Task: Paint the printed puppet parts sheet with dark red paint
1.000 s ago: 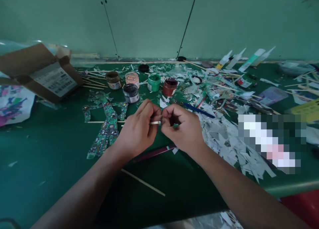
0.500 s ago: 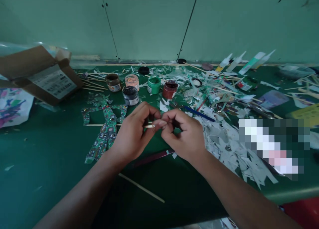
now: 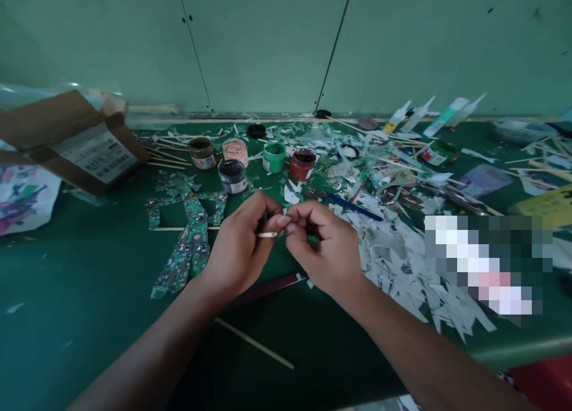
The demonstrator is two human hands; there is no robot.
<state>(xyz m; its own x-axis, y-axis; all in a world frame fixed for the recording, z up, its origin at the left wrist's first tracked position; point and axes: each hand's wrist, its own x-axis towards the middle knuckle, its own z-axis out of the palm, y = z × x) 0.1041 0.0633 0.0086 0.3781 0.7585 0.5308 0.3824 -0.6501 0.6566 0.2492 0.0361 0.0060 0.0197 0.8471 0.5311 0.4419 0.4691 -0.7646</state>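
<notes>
Stick (image 3: 267, 235) in L hand (image 3: 239, 241), cluttered grn tbl (image 3: 89, 315), wall (image 3: 263, 47) behind.

Place: a craft workshop or hobby bench is indicated; which of the two cannot be told.
Bench: the green tabletop (image 3: 102, 315) is strewn with white scraps (image 3: 402, 274) and thin wooden sticks (image 3: 167, 158).
Paint: open jars (image 3: 274, 162) of brown, peach, black, green and red are grouped together, and a black lid (image 3: 256, 130) is laid behind them.
Bottles: nozzle-tipped bottles (image 3: 445, 118) are kept near the green wall (image 3: 263, 47).
Blue tool: a slim blue tool (image 3: 355, 206) is left among the scraps.
Figure: a flat figure (image 3: 195, 219) made up of green patterned pieces is laid out.
Carton: an opened cardboard box (image 3: 49, 122) is placed at the left.
</notes>
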